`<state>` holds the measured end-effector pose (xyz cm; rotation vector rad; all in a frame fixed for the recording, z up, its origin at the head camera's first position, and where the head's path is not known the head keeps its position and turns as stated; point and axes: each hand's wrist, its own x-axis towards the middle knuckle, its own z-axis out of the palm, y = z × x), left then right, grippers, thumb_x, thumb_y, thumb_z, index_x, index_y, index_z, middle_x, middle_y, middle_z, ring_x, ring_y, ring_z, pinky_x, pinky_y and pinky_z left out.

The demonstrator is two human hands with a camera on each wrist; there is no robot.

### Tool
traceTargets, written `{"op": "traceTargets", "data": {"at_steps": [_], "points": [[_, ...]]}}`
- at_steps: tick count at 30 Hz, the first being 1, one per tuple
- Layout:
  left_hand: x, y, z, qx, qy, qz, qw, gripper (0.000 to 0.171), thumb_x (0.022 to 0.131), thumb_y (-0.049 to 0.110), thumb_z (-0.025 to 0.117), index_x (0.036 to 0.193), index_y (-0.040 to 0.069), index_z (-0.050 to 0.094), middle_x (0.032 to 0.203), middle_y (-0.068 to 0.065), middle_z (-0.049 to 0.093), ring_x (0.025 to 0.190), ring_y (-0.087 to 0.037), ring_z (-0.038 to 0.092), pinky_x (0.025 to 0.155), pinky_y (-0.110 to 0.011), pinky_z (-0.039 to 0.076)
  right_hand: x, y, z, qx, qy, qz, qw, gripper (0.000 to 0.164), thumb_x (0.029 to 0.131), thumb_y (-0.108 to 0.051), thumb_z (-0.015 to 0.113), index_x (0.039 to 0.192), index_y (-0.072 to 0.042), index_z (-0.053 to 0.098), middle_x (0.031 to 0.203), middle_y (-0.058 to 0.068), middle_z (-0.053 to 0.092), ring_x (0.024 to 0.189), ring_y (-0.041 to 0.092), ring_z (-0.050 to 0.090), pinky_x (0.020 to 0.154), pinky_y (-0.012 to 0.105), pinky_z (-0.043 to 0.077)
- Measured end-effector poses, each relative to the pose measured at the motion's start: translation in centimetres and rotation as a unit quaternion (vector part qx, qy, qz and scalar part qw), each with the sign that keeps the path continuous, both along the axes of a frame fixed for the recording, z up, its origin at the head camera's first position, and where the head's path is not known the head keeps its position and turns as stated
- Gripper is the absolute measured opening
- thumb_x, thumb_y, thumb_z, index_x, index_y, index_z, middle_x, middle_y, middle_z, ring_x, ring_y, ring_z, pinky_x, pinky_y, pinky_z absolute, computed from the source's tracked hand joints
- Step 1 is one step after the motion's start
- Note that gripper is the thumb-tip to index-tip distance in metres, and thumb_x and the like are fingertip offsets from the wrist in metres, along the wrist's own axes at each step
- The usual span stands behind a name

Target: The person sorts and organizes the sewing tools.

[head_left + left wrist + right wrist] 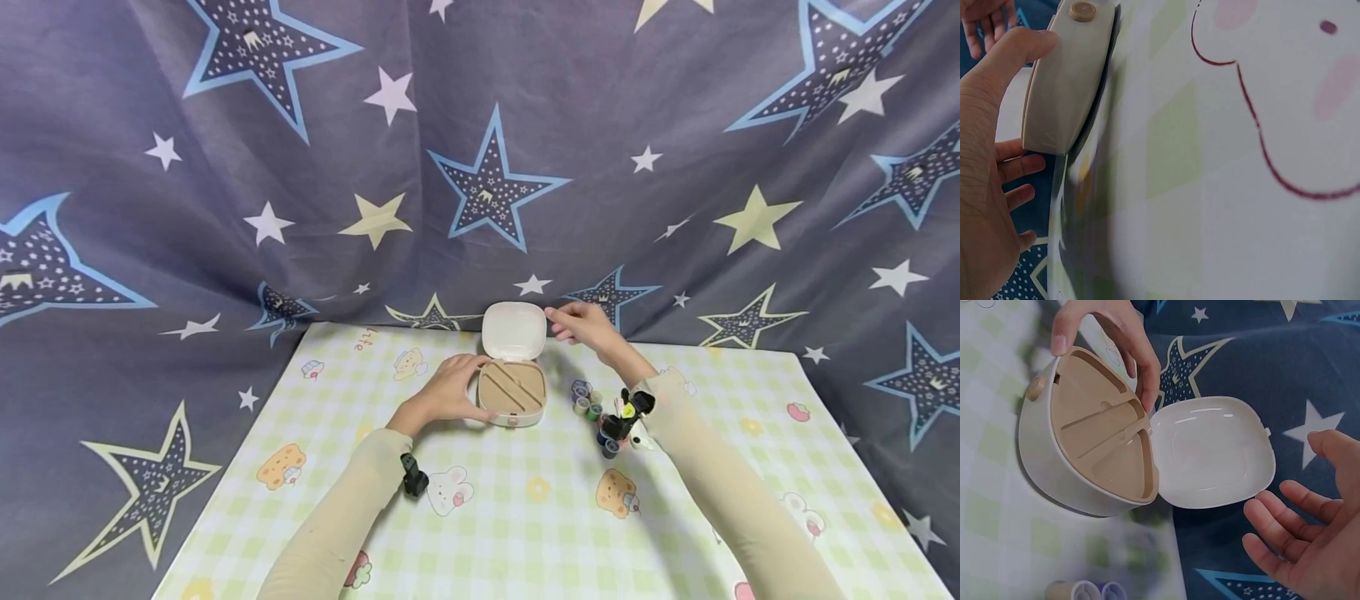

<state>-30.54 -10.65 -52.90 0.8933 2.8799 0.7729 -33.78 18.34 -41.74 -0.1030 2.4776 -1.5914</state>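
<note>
A small cream box (513,395) stands open on the table, its lid (513,330) tipped back. Inside is a tan insert (1100,434) with slanted dividers and nothing in the compartments. My left hand (448,392) grips the box's left side, thumb (1007,59) on the front edge near the round tan button (1082,10), fingers along the far side. My right hand (583,323) hovers just right of the lid with fingers spread; in the right wrist view the right hand (1310,537) is apart from the lid (1210,450).
Several small thread spools (589,403) lie right of the box under my right forearm. The table has a green checked cloth with cartoon prints (525,517). A star-patterned blue cloth (480,167) hangs close behind the box.
</note>
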Motion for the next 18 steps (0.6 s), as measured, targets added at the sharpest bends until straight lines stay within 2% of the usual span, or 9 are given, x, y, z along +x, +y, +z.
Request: {"op": "traceTargets", "data": {"at_steps": [3,6,9,11,13,17,18], "points": [[-0.1,0.0,0.0,-0.001,0.004,-0.001,1.0,0.105,0.067,0.06,0.087,0.152,0.019,0.042,0.149,-0.008,0.051,0.146,-0.032,0.038,0.125,-0.05,0.021,0.4,0.2,0.3,0.006,0.021,0.012,1.0,0.053,0.1,-0.043,0.063,0.124,0.004,0.062,0.109,0.019,0.069,0.102,0.037,0.069,0.077,0.024,0.056],[-0.2,0.0,0.0,-0.003,0.006,-0.002,1.0,0.105,0.067,0.06,0.086,0.152,0.019,0.041,0.149,-0.008,0.051,0.146,-0.032,0.038,0.125,-0.05,0.021,0.8,0.2,0.4,0.01,0.05,0.027,0.998,0.046,0.101,-0.036,0.063,0.121,0.005,0.063,0.109,0.02,0.07,0.097,0.034,0.07,0.074,0.02,0.054],[-0.2,0.0,0.0,-0.003,0.006,-0.002,1.0,0.105,0.067,0.061,0.086,0.153,0.019,0.041,0.149,-0.007,0.051,0.146,-0.032,0.038,0.125,-0.05,0.021,1.5,0.1,0.6,0.014,0.091,0.046,0.995,0.038,0.101,-0.03,0.063,0.118,0.004,0.065,0.114,0.022,0.07,0.087,0.023,0.069,0.075,0.022,0.052],[-0.1,0.1,0.0,-0.002,0.003,-0.002,1.0,0.105,0.067,0.06,0.086,0.153,0.019,0.041,0.15,-0.008,0.051,0.146,-0.032,0.037,0.125,-0.05,0.02,2.4,-0.2,1.0,0.019,0.117,0.057,0.991,0.034,0.101,-0.026,0.064,0.116,0.005,0.066,0.111,0.024,0.07,0.084,0.02,0.068,0.077,0.026,0.052],[0.0,0.1,0.1,-0.002,0.001,-0.002,1.0,0.105,0.068,0.06,0.086,0.153,0.018,0.041,0.15,-0.008,0.05,0.146,-0.033,0.037,0.125,-0.051,0.02,3.0,-0.5,1.1,0.031,0.148,0.06,0.987,0.03,0.1,-0.023,0.066,0.113,0.003,0.067,0.106,0.022,0.071,0.081,0.016,0.065,0.077,0.025,0.052],[0.2,0.1,0.0,0.001,-0.005,0.0,1.0,0.104,0.069,0.059,0.085,0.154,0.018,0.04,0.151,-0.01,0.049,0.147,-0.034,0.036,0.125,-0.051,0.02,4.2,-1.1,0.8,0.06,0.2,0.054,0.976,0.025,0.096,-0.019,0.071,0.108,0.003,0.068,0.096,0.019,0.072,0.082,0.023,0.065,0.073,0.022,0.052],[0.2,0.1,-0.1,0.001,-0.005,0.002,1.0,0.104,0.069,0.058,0.085,0.154,0.018,0.039,0.152,-0.01,0.049,0.147,-0.034,0.036,0.125,-0.051,0.02,4.2,-1.1,0.3,0.068,0.214,0.051,0.973,0.026,0.094,-0.02,0.072,0.108,0.002,0.068,0.096,0.017,0.073,0.081,0.021,0.066,0.073,0.023,0.052]]}}
